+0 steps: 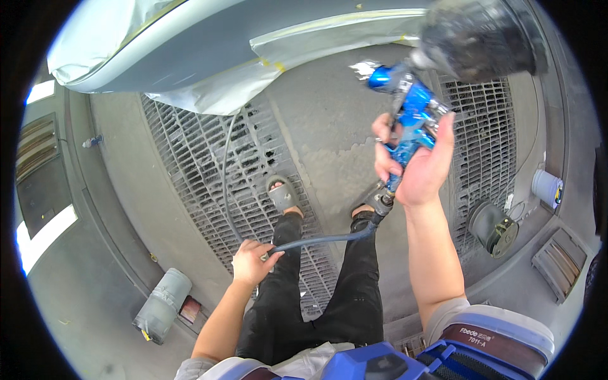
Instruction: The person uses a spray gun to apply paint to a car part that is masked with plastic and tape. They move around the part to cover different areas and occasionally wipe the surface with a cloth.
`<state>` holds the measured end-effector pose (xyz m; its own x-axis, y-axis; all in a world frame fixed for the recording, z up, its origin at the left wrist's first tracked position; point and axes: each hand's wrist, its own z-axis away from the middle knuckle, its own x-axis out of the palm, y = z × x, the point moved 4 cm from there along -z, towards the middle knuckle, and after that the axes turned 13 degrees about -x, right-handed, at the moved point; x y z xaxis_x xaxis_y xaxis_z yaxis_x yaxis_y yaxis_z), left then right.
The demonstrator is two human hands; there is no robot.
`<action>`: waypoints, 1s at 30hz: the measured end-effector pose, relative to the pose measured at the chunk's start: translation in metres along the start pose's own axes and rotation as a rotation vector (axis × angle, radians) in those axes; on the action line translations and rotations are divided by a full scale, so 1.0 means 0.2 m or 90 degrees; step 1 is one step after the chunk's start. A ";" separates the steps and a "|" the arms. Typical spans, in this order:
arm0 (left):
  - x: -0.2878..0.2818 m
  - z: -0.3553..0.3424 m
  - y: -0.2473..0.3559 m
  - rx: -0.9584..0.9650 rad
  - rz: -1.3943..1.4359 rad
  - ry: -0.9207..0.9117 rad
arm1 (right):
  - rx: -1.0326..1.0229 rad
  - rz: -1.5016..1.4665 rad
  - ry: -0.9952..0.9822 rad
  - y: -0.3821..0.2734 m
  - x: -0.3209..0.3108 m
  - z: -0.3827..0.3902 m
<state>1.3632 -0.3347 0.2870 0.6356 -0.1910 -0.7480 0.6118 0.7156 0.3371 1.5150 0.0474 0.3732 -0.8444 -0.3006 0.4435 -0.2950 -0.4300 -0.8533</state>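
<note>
Above the floor [342,120]: blue spray gun [415,107] in hand

The left hand [253,261] grips the air hose [316,240]. Beyond, the right hand [419,170] grasps the gun's handle [410,144] between curled fingers [385,166] and thumb [445,132] (trigger pressure, I cannot tell). The handle slants away, slightly rightward; the nozzle [380,77] points left and slightly away. Farthest: blurred dark cup [478,47], masked grey panel [202,35].

Loose black trousers [285,310] bear small pale specks; grey open-toed sandals [283,195] show below. Short sleeves [445,315] are light grey. Nearest sits blue plastic headgear [364,362], its pale, rounded right housing [522,332] carrying a maroon label [453,334].
</note>
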 end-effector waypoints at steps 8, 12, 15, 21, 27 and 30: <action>0.07 0.08 -0.05 -0.135 0.060 0.002 | -0.072 0.017 0.085 0.03 -0.04 0.06; 0.06 0.15 0.00 -0.027 0.042 0.000 | -0.054 -0.025 0.046 -0.05 -0.02 0.08; 0.06 0.14 -0.03 -0.120 0.091 0.012 | -0.129 0.008 0.183 -0.08 -0.03 0.01; 0.04 0.13 -0.02 -0.022 0.065 0.014 | 0.074 -0.127 -0.025 0.00 0.03 0.02; 0.06 0.12 0.07 0.033 0.016 -0.046 | 0.122 -0.197 -0.053 -0.01 -0.05 0.08; 0.03 0.09 0.10 0.045 0.016 -0.066 | 0.111 -0.192 -0.030 -0.02 -0.12 0.12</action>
<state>1.3880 -0.3335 0.2993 0.6937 -0.2448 -0.6774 0.6250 0.6720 0.3973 1.5480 0.0354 0.3715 -0.7079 -0.1760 0.6840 -0.4435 -0.6429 -0.6245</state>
